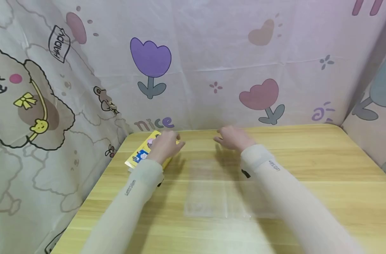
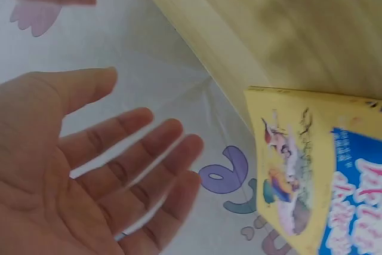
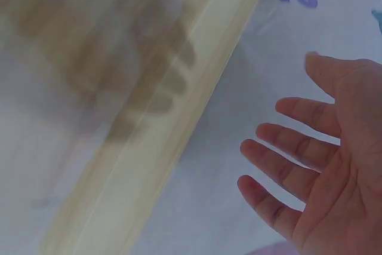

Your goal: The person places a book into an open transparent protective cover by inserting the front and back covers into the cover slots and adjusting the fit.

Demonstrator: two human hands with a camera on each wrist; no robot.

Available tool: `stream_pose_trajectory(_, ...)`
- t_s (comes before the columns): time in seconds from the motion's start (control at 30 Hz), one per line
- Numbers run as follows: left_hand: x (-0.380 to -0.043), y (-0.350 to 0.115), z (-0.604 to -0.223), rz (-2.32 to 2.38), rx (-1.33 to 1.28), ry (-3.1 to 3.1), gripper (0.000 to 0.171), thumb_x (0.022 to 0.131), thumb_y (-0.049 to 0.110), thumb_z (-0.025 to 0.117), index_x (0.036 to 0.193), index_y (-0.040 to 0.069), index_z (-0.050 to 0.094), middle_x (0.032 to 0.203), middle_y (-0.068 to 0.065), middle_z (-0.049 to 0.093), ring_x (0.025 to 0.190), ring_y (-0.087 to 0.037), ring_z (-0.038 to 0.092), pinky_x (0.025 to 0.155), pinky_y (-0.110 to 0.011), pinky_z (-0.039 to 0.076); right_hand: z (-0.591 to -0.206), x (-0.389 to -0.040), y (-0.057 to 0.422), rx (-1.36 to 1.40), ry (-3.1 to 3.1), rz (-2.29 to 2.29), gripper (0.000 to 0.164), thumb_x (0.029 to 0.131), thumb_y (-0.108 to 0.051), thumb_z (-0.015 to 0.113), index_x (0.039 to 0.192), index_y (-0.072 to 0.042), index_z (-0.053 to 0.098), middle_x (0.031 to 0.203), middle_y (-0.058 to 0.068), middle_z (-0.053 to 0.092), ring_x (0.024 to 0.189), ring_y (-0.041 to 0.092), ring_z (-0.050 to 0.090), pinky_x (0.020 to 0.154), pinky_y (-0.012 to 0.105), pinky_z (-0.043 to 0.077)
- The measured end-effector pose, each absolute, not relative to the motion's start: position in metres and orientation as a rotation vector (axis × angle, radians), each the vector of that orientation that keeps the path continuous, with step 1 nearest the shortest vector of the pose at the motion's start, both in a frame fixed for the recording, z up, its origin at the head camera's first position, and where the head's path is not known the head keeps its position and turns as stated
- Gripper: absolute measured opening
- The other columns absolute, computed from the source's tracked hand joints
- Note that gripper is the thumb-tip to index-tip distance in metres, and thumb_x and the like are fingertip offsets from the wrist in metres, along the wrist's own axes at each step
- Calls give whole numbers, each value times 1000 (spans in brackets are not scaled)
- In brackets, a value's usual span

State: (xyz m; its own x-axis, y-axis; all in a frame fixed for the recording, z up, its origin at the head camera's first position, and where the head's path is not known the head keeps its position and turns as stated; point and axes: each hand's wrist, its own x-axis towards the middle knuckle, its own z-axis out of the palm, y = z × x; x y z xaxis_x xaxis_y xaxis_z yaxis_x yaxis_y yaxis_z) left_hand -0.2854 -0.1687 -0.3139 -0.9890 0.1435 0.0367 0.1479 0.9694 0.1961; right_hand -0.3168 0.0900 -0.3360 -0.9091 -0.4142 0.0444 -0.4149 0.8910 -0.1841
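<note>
My left hand (image 1: pixel 163 146) hovers over a yellow book (image 1: pixel 140 155) at the table's back left, hiding part of its cover. In the left wrist view its fingers (image 2: pixel 137 186) are spread loosely, and the yellow book (image 2: pixel 292 165) with its blue title panel appears beside them. My right hand (image 1: pixel 233 138) hangs above the back middle of the table, holding nothing. Its fingers (image 3: pixel 283 168) are relaxed and apart in the right wrist view. Between and in front of the hands, a clear plastic sheet or sleeve (image 1: pixel 205 194) lies flat, partly covered by the right forearm.
The light wood table (image 1: pixel 323 169) ends at a printed cloth curtain (image 1: pixel 199 63) behind it. More curtain (image 1: pixel 40 148) hangs along the left side. Both forearms wear pale sleeves (image 1: pixel 285 190), with a dark strap piece under each wrist.
</note>
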Motion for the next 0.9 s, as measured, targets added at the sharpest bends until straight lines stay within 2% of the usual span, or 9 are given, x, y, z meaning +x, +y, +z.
stream_pose_trajectory(0.13, -270, -179, -327, -277, -172, -3104, 45, 95, 43, 65, 125, 9, 68, 125, -13, 70, 106, -33, 67, 97, -62, 51, -335, -317, 63, 747, -3075, 222, 49, 104, -41, 52, 139, -7, 58, 139, 14, 62, 131, 35, 57, 111, 52, 44)
stream_pose_trajectory(0.2, -262, -183, -332, -252, -131, -3112, 46, 94, 44, 66, 124, 9, 68, 125, -14, 69, 107, -36, 65, 91, -63, 52, -335, -317, 48, 784, -3080, 205, 48, 104, -40, 52, 137, -7, 59, 136, 14, 64, 129, 34, 58, 110, 51, 45)
stream_pose_trajectory(0.3, -253, -189, -336, -230, -97, -3131, 43, 93, 42, 67, 120, 9, 69, 115, -13, 70, 96, -35, 65, 73, -53, 55, -339, -317, 25, 823, -3070, 175, 43, 103, -39, 54, 131, -8, 62, 128, 12, 68, 120, 29, 63, 104, 46, 51)
stream_pose_trajectory(0.37, -247, -192, -337, -229, -69, -3135, 41, 92, 41, 69, 116, 8, 70, 103, -12, 69, 86, -32, 63, 60, -42, 50, -343, -316, 9, 843, -3060, 156, 40, 102, -38, 56, 128, -9, 62, 124, 10, 69, 115, 27, 66, 101, 43, 53)
stream_pose_trajectory(0.43, -242, -197, -339, -216, -43, -3143, 39, 91, 40, 71, 112, 7, 70, 90, -10, 66, 74, -27, 59, 55, -37, 44, -347, -313, -7, 858, -3055, 159, 38, 101, -36, 59, 128, -9, 62, 122, 9, 70, 111, 26, 67, 99, 41, 54)
stream_pose_trajectory(0.53, -234, -204, -342, -190, 11, -3159, 39, 89, 39, 74, 108, 6, 69, 82, -9, 62, 69, -25, 56, 54, -35, 41, -352, -307, -30, 882, -3044, 150, 36, 101, -32, 59, 130, -10, 62, 122, 9, 69, 109, 25, 67, 97, 40, 56)
stream_pose_trajectory(0.7, -225, -215, -349, -125, 88, -3190, 41, 87, 39, 76, 106, 4, 67, 83, -10, 61, 71, -27, 56, 56, -37, 42, -354, -301, -64, 947, -3009, -14, 26, 103, -19, 55, 126, -12, 65, 116, 6, 70, 104, 20, 67, 91, 33, 58)
stream_pose_trajectory(0.9, -221, -224, -359, -118, 91, -3203, 41, 87, 36, 78, 106, 1, 69, 86, -13, 66, 71, -27, 57, 57, -38, 45, -361, -293, -95, 1031, -3029, -87, 28, 106, -15, 47, 127, -12, 65, 129, 7, 68, 112, 22, 66, 92, 36, 58)
